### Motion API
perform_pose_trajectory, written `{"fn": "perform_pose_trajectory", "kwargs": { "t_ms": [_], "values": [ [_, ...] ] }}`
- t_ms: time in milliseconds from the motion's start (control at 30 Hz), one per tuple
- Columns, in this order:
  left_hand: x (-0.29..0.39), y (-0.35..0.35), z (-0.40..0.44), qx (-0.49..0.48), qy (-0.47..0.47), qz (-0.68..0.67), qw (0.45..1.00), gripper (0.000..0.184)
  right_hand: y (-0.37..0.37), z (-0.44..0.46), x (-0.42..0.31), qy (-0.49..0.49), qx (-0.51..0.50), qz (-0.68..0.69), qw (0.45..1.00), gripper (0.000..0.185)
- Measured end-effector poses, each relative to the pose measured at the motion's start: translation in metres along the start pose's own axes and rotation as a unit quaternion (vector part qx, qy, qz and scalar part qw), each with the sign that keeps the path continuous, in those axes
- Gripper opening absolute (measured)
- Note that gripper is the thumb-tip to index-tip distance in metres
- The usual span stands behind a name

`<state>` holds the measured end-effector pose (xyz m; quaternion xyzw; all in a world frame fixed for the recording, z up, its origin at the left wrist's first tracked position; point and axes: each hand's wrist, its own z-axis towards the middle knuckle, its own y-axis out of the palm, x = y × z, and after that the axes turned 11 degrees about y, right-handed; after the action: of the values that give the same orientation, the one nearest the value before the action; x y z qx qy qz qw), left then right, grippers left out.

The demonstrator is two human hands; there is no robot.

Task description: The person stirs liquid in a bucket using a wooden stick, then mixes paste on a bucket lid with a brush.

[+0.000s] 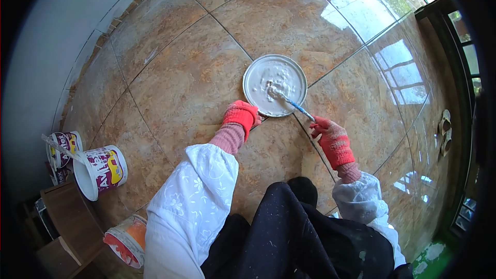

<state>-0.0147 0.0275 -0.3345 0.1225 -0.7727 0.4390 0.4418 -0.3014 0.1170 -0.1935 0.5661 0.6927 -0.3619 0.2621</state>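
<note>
A round white bucket lid [250, 99] lies on the tiled floor, with thick, lumpy white paint [283, 75] spread over its middle. My left hand [243, 113], in a red fingerless glove, is at the lid's near-left rim, its fingers curled against the edge; the fingertips are partly hidden. In my right hand [330, 139], gloved the same way, is a paintbrush [299, 108], gripped by the end of its blue-and-white handle. The brush slants down to the left, and its paint-covered head rests in the white paint.
At left stand a white paint bucket [111, 168] with a purple label, another labelled bucket [72, 142] and a stick [64, 147]. A tub with orange-red residue [132, 237] sits beside a brown wooden piece [72, 217]. Shoes [445, 132] lie at right near a glazed door [467, 57].
</note>
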Motion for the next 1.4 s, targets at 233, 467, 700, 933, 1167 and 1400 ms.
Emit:
{"fn": "perform_pose_trajectory", "kwargs": {
  "t_ms": [233, 467, 700, 933, 1167, 1400],
  "values": [
    [-0.027, 0.013, 0.003, 0.087, -0.098, -0.243, 0.961, 0.009, 0.004, -0.001, -0.018, 0.039, 0.024, 0.029, 0.999, 0.030],
    [-0.016, 0.004, 0.009, -0.043, 0.037, 0.021, 0.998, 0.014, -0.008, 0.006, -0.009, 0.026, 0.019, 0.093, 0.995, 0.023],
    [-0.012, 0.007, 0.002, 0.038, -0.051, -0.062, 0.996, 0.015, -0.023, 0.005, -0.027, 0.031, 0.020, 0.071, 0.997, 0.027],
    [0.012, 0.000, -0.002, 0.070, -0.123, -0.166, 0.976, 0.016, -0.010, 0.044, -0.053, 0.029, 0.031, -0.015, 0.999, 0.026],
    [0.022, -0.018, -0.006, 0.178, -0.312, -0.548, 0.755, 0.015, -0.012, 0.031, -0.019, -0.038, -0.051, 0.036, 0.997, 0.038],
    [0.040, -0.020, -0.006, 0.202, -0.340, -0.490, 0.777, 0.016, -0.039, 0.041, -0.081, -0.176, 0.043, -0.185, 0.966, 0.031]
  ]
}}
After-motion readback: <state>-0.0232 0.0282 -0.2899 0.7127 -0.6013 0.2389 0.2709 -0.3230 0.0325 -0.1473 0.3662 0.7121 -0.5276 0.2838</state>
